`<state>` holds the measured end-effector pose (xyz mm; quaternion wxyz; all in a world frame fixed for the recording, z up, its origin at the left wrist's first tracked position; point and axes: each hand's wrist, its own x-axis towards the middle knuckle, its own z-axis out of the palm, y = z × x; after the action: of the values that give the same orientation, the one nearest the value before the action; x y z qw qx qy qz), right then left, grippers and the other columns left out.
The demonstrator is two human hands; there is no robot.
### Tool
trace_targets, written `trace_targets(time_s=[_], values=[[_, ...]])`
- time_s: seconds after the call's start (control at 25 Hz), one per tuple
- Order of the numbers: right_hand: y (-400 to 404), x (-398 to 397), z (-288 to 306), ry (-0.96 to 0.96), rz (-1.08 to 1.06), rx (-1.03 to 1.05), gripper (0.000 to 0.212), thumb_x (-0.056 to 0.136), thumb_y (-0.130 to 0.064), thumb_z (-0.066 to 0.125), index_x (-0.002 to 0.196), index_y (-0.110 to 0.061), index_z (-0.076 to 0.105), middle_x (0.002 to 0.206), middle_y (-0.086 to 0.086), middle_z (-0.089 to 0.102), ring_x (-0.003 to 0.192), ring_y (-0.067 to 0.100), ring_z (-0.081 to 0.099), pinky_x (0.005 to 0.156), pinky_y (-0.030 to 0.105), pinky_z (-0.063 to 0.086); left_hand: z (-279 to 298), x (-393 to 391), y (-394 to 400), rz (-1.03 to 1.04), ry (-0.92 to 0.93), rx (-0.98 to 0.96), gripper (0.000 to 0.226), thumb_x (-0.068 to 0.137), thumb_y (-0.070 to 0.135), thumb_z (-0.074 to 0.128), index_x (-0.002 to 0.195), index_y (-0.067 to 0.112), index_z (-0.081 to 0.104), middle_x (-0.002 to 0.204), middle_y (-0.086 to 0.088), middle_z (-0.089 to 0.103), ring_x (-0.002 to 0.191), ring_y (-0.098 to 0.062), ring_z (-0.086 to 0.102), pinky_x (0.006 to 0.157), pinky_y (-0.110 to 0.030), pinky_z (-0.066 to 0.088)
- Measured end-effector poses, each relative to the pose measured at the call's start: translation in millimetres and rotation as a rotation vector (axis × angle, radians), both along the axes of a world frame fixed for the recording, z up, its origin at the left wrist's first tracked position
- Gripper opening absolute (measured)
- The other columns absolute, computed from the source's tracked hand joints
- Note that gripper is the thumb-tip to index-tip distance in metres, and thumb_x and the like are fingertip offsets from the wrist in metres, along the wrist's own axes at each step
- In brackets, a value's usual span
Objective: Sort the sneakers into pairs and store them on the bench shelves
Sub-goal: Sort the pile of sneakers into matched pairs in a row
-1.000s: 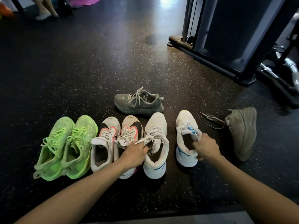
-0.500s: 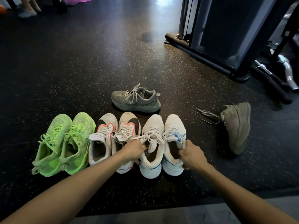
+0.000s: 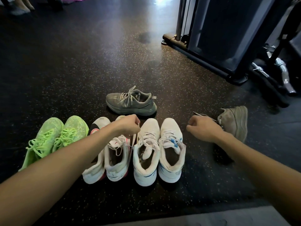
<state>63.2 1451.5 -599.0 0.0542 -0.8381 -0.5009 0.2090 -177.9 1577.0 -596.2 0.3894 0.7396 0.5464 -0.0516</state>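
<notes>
On the floor, white-and-blue sneakers [image 3: 158, 150] paired; left hand [image 3: 126, 126] pinches lace [image 3: 137, 132], right hand [image 3: 202, 129] fisted empty.

A single head-worn wide-angle view looks forward and steeply down at the speckled floor [image 3: 81, 70], close above both forearms; the sneaker row [image 3: 146, 152] lies just below the fingers [image 3: 136, 126], mid-frame.
</notes>
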Motion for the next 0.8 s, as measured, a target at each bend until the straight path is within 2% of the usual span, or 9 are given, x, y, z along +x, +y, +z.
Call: trace_targets(time_s=[0.12,0.28,0.4,0.48,0.6,0.68,0.8], values=[[34,7,9,-0.063,0.059,0.059,0.046,0.089,-0.043,0.052,0.128,-0.020,0.052,0.126,0.006,0.062,0.109,0.026,0.059,0.094,0.041,0.051,2,8,12,0.060,-0.054,0.143,0.026,0.090,0.014,0.048,0.114,0.014,0.057,0.102,-0.008,0.061,0.078,-0.023,0.063,0.063,-0.030,0.055],[95,-3,15,-0.201,0.227,0.154,0.042,0.092,-0.040,0.052,0.130,-0.021,0.050,0.129,0.006,0.060,0.114,0.028,0.057,0.100,0.044,0.044,-10,22,31,-0.004,-0.008,0.208,0.024,0.092,0.022,0.051,0.111,0.013,0.061,0.112,-0.008,0.065,0.102,-0.026,0.061,0.083,-0.032,0.049],[139,-12,9,-0.289,0.335,0.167,0.042,0.093,-0.039,0.050,0.132,-0.023,0.048,0.134,0.006,0.055,0.122,0.030,0.050,0.104,0.048,0.035,-33,40,40,-0.064,-0.004,0.209,0.023,0.092,0.025,0.052,0.108,0.014,0.062,0.114,-0.007,0.065,0.106,-0.026,0.058,0.081,-0.031,0.044],[165,-18,-2,-0.301,0.381,0.151,0.045,0.093,-0.039,0.051,0.135,-0.023,0.046,0.135,0.006,0.054,0.125,0.031,0.047,0.105,0.051,0.033,-53,51,46,-0.082,-0.015,0.188,0.024,0.092,0.029,0.051,0.108,0.013,0.060,0.113,-0.008,0.064,0.104,-0.027,0.058,0.082,-0.032,0.046],[188,-12,-18,-0.284,0.411,0.128,0.044,0.094,-0.034,0.051,0.136,-0.023,0.044,0.135,0.005,0.053,0.127,0.030,0.044,0.104,0.052,0.031,-74,62,57,-0.055,-0.019,0.256,0.031,0.093,0.033,0.050,0.117,0.014,0.055,0.120,-0.010,0.055,0.112,-0.030,0.053,0.094,-0.042,0.046],[192,5,-25,-0.304,0.396,0.109,0.043,0.094,-0.033,0.051,0.135,-0.024,0.044,0.136,0.005,0.053,0.127,0.030,0.044,0.104,0.051,0.030,-78,67,66,-0.017,-0.030,0.358,0.038,0.094,0.034,0.050,0.127,0.015,0.049,0.129,-0.009,0.046,0.121,-0.031,0.043,0.101,-0.043,0.040],[185,48,-35,-0.349,0.335,0.024,0.041,0.095,-0.030,0.049,0.135,-0.025,0.045,0.136,0.005,0.052,0.127,0.029,0.045,0.106,0.050,0.028,-80,79,83,0.017,-0.050,0.523,0.048,0.092,0.037,0.053,0.134,0.016,0.042,0.136,-0.008,0.039,0.124,-0.031,0.033,0.105,-0.044,0.034]])
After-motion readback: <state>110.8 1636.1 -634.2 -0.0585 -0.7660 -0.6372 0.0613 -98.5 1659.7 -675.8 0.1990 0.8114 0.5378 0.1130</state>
